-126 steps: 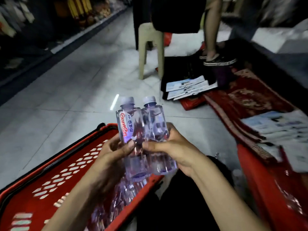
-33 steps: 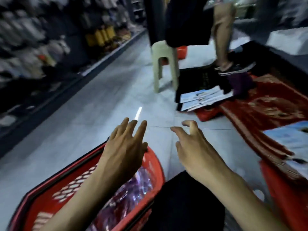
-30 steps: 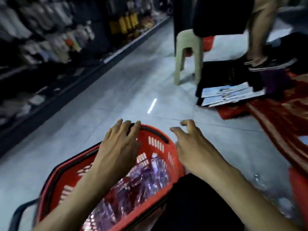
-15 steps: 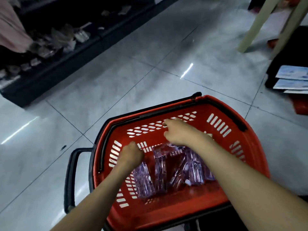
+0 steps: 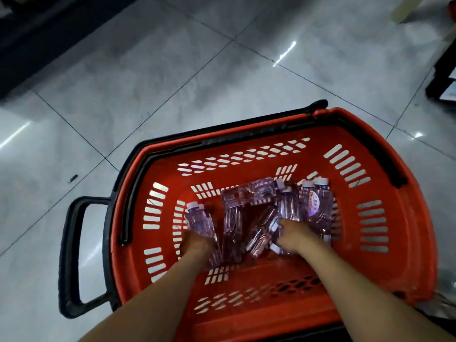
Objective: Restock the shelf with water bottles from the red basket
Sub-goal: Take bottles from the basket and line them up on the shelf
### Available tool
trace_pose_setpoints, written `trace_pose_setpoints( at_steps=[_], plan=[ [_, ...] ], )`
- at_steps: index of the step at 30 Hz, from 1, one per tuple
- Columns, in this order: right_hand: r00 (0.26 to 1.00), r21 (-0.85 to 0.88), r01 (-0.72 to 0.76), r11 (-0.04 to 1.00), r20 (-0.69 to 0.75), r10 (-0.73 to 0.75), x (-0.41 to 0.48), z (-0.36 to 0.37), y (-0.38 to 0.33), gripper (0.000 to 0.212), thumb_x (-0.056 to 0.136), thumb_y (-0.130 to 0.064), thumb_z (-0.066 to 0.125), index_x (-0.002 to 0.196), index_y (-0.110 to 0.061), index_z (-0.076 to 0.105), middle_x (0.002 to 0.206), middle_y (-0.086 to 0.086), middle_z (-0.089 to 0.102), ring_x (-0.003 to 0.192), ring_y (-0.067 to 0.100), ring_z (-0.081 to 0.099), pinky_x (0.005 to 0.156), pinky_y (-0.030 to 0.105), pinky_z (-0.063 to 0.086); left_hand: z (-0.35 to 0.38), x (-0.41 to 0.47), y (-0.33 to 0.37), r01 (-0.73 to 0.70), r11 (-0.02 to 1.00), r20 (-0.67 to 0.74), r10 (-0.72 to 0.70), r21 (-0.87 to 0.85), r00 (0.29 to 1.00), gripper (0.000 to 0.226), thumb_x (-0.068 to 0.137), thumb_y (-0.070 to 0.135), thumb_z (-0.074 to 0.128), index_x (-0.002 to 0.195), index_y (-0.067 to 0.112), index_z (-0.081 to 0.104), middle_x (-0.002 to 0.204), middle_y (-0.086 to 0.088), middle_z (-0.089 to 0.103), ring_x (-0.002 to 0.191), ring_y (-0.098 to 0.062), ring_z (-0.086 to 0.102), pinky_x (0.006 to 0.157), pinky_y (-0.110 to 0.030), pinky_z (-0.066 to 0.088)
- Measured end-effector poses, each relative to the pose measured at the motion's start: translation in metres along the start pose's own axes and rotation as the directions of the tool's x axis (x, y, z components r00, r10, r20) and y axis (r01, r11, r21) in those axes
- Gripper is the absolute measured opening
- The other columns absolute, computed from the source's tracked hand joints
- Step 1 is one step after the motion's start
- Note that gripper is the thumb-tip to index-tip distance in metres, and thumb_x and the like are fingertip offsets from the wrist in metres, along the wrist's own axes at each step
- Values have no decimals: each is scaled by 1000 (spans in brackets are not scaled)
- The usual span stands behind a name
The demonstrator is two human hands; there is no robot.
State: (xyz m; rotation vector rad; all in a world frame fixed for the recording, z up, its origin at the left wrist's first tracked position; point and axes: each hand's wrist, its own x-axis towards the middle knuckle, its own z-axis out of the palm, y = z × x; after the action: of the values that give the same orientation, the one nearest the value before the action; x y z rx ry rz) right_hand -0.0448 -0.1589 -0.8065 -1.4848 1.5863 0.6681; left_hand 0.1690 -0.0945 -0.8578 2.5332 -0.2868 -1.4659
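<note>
Both hands are down in the red basket, which stands on the floor with the water bottles loosely heaped inside. The left hand has its grip on the leftmost bottle. The right hand rests on the middle bottles, its grip undeterminable. Risk: crossed, smooth bottles may slip or snag neighbours on lifting.
</note>
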Motion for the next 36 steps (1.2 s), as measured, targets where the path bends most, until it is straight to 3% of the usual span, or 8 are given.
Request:
trace_pose_setpoints(
  at_steps=[5, 11, 14, 20, 25, 27, 31, 36],
  plan=[
    [984, -12, -3, 1000, 180, 5, 20, 8, 3, 71, 92, -32, 57, 153, -25, 22, 145, 15, 48, 124, 30, 54, 96, 30, 44, 11, 13, -4, -11, 989, 201, 40, -146, 979, 43, 74, 2, 78, 113, 5, 61, 102, -20, 71, 87, -35, 70, 65, -43, 60],
    [986, 169, 122, 978, 96, -139, 20, 6, 14, 28, 91, -38, 64, 109, -27, 45, 93, -2, 58, 79, 18, 54, 60, 26, 37, 20, 2, 1, 82, 969, 504, 48, -234, 863, 94, 51, 25, 96, 133, 12, 51, 125, -11, 65, 117, -32, 60, 89, -49, 55],
    [984, 354, 115, 928, 88, -156, 11, 4, 14, 27, 87, -24, 69, 106, -27, 50, 92, 1, 58, 62, 13, 48, 53, 24, 38, 18, -13, 11, 95, 946, 584, 112, -311, 804, 49, 75, 9, 77, 120, 9, 60, 116, -12, 67, 111, -30, 61, 82, -43, 52],
    [967, 677, 39, 735, 159, -198, -19, -13, 25, 86, 77, -4, 75, 128, -57, 31, 117, 2, 55, 113, 30, 61, 88, 49, 56, 7, -33, 28, -11, 905, 621, 300, -425, 724, 45, 79, 5, 68, 124, 11, 60, 121, -18, 68, 103, -31, 62, 85, -44, 50],
    [957, 803, 103, 587, 80, -277, -41, -41, 29, 137, 47, -8, 88, 133, -73, 3, 157, 3, 33, 115, 27, 61, 72, 39, 57, 0, -62, 45, -38, 838, 638, 443, -545, 629, 51, 73, -4, 58, 123, 6, 60, 121, -24, 63, 111, -37, 58, 100, -56, 47],
    [952, 752, 197, 629, 8, -308, -54, -52, 29, 136, 46, -11, 87, 144, -60, 5, 158, 2, 31, 111, 23, 62, 77, 43, 56, -4, -77, 54, -47, 814, 630, 484, -579, 608, 57, 65, -2, 55, 122, 2, 56, 121, -28, 58, 114, -39, 53, 106, -61, 40],
    [926, 801, 293, 522, -101, -365, -75, -64, 32, 135, 33, -14, 85, 145, -55, 21, 156, 4, 37, 128, 29, 54, 100, 51, 49, -11, -123, 74, -118, 772, 630, 588, -625, 508, 57, 64, -5, 60, 120, 3, 52, 101, -17, 71, 89, -29, 71, 78, -49, 60],
    [854, 868, 418, 267, -276, -440, -130, -82, 40, 91, 64, 1, 83, 140, -26, 41, 121, 9, 69, 112, 27, 66, 96, 43, 53, -13, -191, 92, -284, 690, 602, 722, -666, 342, 47, 70, 1, 79, 114, -3, 64, 105, -21, 73, 90, -30, 74, 73, -41, 61]
  ],
)
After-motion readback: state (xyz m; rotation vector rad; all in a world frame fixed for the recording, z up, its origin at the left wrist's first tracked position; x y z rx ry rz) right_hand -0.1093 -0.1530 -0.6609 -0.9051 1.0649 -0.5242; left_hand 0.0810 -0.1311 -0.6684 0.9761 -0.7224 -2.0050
